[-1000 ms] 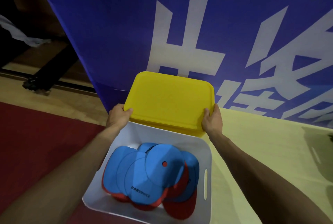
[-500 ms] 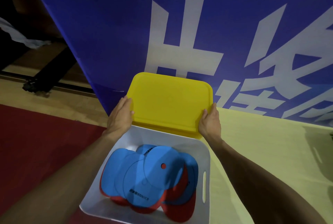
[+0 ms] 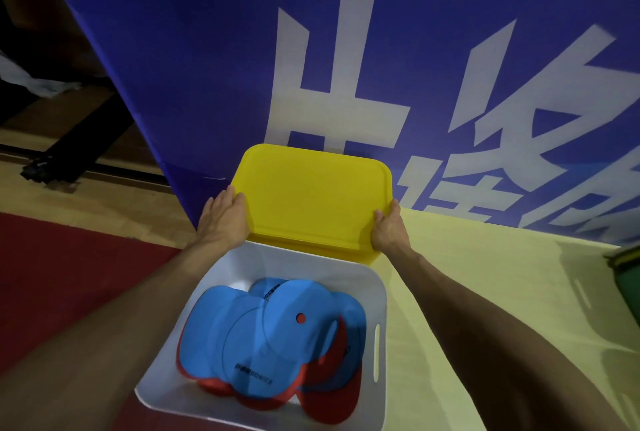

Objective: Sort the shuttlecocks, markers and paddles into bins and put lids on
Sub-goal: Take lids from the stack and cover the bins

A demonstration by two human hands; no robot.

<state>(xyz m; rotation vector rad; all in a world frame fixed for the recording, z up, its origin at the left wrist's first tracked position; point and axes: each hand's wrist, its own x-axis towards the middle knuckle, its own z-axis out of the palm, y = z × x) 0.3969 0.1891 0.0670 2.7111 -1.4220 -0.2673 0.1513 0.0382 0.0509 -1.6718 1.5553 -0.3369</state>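
A yellow lid [image 3: 313,195] lies on a yellow bin behind a white bin [image 3: 380,295]. My left hand [image 3: 224,219] rests flat against the lid's left edge with its fingers stretched out. My right hand [image 3: 389,228] grips the lid's near right corner. The white bin stands open on the floor just in front, holding several flat round blue and red markers [image 3: 273,337]. The inside of the yellow bin is hidden under the lid.
A tall blue banner [image 3: 311,49] with large white characters stands right behind the yellow bin. Red mat [image 3: 69,274] lies to the left, pale yellow floor [image 3: 502,274] to the right. A green bin's corner [image 3: 628,278] shows at the right edge.
My left hand has gone from gripping the lid's near left corner to lying flat along its left edge. The lid has settled slightly; my right hand keeps its hold.
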